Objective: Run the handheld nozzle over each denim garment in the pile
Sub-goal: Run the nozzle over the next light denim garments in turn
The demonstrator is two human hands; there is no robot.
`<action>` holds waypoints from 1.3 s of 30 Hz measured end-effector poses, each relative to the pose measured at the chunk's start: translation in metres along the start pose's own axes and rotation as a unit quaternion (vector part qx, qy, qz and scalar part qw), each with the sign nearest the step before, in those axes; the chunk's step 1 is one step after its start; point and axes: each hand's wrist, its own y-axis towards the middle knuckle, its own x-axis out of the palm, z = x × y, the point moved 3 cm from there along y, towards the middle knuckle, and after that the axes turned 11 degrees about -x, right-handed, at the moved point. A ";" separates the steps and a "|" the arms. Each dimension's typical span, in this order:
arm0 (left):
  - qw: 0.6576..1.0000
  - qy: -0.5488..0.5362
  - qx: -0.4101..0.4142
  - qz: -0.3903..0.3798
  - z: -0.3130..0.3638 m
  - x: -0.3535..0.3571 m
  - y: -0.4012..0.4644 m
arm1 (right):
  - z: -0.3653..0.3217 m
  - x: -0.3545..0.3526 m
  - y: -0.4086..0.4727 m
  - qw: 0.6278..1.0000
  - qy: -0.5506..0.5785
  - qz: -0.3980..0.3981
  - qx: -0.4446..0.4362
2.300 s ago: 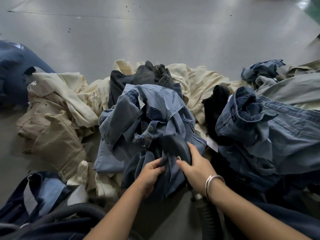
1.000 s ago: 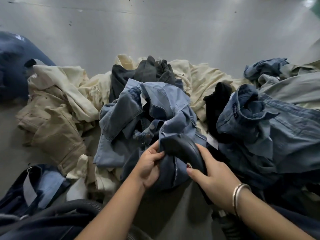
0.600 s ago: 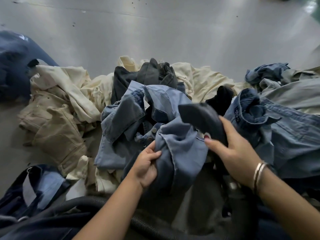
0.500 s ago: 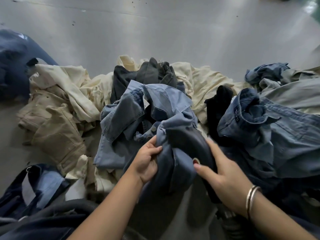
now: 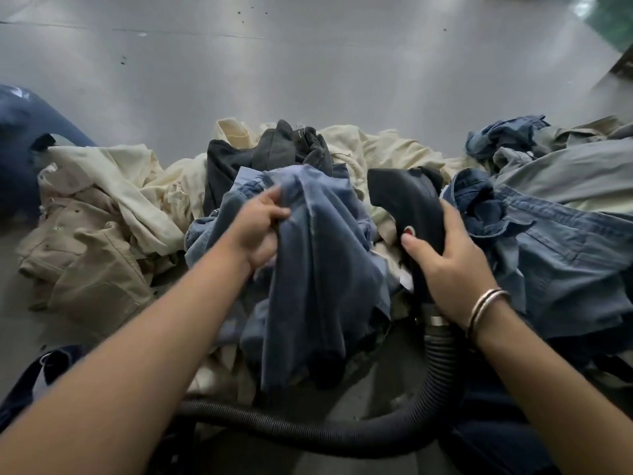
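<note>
A crumpled blue denim garment is lifted in the middle of the pile, and my left hand grips a fold of it near its top. My right hand is closed around the black handheld nozzle, whose head sits just to the right of the garment, apart from the cloth. A ribbed black hose runs from the nozzle's base down and across to the left. More blue denim lies heaped on the right.
Cream and beige garments cover the left and back of the pile, with dark grey ones behind the middle. Dark navy cloth lies at far left and at the bottom left corner. Bare grey floor stretches beyond.
My left hand has raised the blue denim garment higher. My right hand has drawn the nozzle off the cloth and up to the right, and the hose now shows in front.
</note>
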 end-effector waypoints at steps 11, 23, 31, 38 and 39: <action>0.769 0.435 0.185 0.430 -0.051 -0.037 -0.042 | 0.010 0.030 -0.036 0.990 0.055 -0.111 0.061; 0.941 0.200 -0.060 0.267 -0.107 -0.030 -0.024 | 0.009 0.008 -0.029 0.986 0.126 -0.061 0.088; 0.973 -0.006 -0.157 0.170 -0.087 -0.050 -0.072 | -0.010 -0.061 0.004 0.976 0.183 0.073 0.095; 0.976 -0.084 -0.143 0.143 -0.074 -0.031 -0.074 | -0.040 0.012 -0.060 0.970 0.087 -0.223 0.036; 0.976 -0.083 -0.146 0.137 -0.074 -0.031 -0.073 | -0.043 0.019 -0.065 0.966 0.070 -0.247 0.034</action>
